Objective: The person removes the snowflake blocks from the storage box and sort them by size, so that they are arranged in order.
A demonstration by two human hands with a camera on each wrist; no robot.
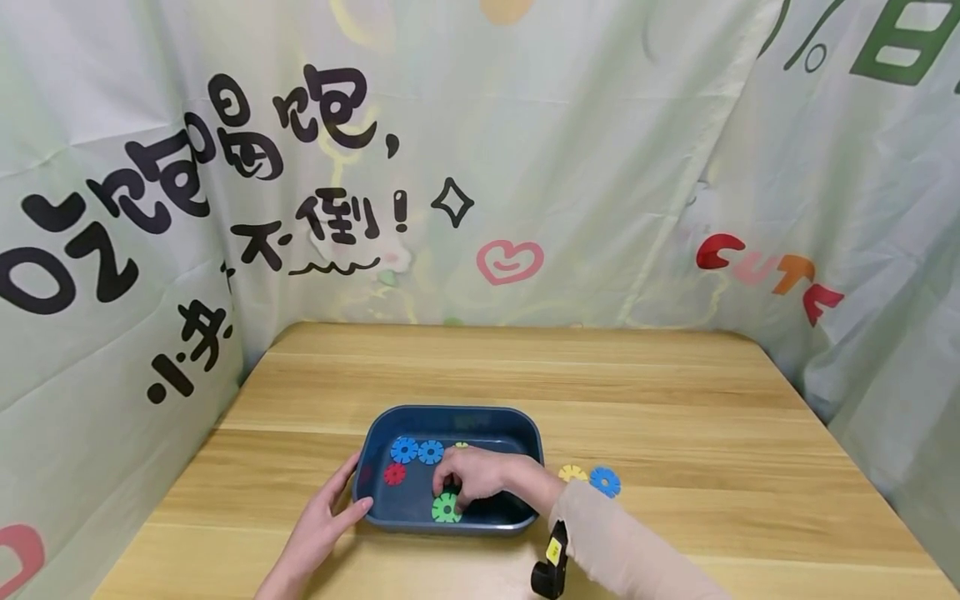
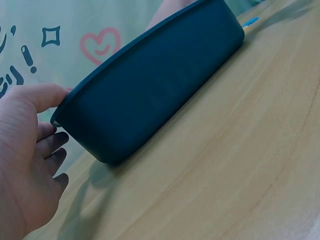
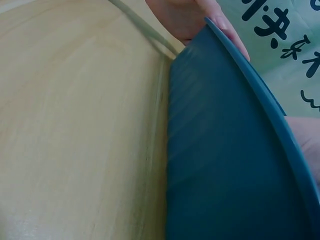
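A dark blue rectangular basin (image 1: 405, 528) stands on the table. My left hand (image 1: 322, 518) grips its left end; in the left wrist view the thumb lies over the rim, with the fingers below on the outside. Inside the basin, my right hand (image 1: 480, 472) reaches down with thumb and fingers at the edges of a green notched plastic disc (image 1: 446, 510), which they appear to pinch. Two blue discs (image 1: 404, 451) and a red disc (image 1: 394, 474) lie at the basin's left. Behind the right hand a yellowish disc (image 1: 461, 445) is mostly hidden. The right wrist view shows only the basin's outer wall (image 3: 220, 135).
To the right of the basin, a yellow disc (image 1: 573, 472) and a blue disc (image 1: 605, 482) lie on the wooden table (image 1: 675, 400), partly beside the right forearm. A printed curtain (image 1: 585, 167) hangs behind and along both sides of the table.
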